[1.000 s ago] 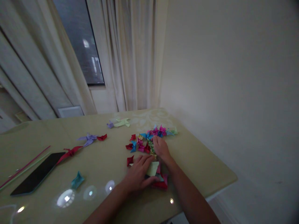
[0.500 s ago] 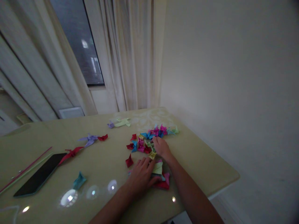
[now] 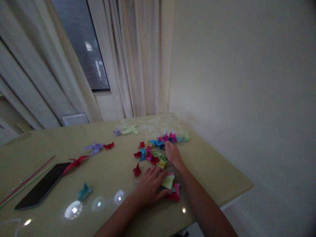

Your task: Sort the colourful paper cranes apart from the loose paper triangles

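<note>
Small folded-paper origami pieces lie in a loose cluster on the table. My left hand [image 3: 151, 185] rests over a pile of folded paper, its fingers stretched and the thumb apart. A pale green folded paper [image 3: 168, 181] shows between thumb and fingers, with a red and pink paper [image 3: 176, 193] beside it. My right hand [image 3: 173, 153] is closed at the near edge of the blue origami pieces [image 3: 159, 143]; its fingertips are partly hidden, so what they hold cannot be made out. Left of it lie magenta origami [image 3: 148, 154] and a yellow piece [image 3: 161, 164].
On the left are a black phone-like slab [image 3: 43, 186], thin red and green strips [image 3: 29, 179], a red paper strip [image 3: 76, 163] and a purple origami piece [image 3: 95, 148]. A teal piece [image 3: 84, 191] lies nearer. The wall [image 3: 242, 98] borders the table's right side.
My right hand has shifted slightly right, away from the magenta and green pieces, uncovering more of them. Under my left hand the pale green paper has moved a little and tilted.
</note>
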Motion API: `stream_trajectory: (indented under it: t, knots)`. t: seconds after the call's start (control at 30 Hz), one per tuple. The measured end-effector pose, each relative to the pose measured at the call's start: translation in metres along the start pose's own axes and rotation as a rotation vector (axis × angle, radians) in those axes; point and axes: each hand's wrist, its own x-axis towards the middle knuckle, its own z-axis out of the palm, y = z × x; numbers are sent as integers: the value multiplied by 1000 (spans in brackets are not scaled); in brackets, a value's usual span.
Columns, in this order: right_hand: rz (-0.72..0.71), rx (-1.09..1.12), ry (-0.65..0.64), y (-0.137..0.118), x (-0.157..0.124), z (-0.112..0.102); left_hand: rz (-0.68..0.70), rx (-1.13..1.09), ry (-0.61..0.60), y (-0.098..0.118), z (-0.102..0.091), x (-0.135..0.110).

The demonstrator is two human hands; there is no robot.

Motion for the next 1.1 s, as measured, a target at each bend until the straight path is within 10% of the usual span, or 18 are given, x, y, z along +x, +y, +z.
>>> stream_trajectory:
  t: [0.23, 0.53, 1.1]
  knots:
    - [22, 9, 13, 2, 2, 3, -321, -95, 420, -56, -32, 25]
    - [58, -30, 22, 2, 0, 4, -490, -180, 158, -145, -31, 79]
    - [4, -231, -21, -9, -5, -3, -359, -631, 97, -136, -20, 85]
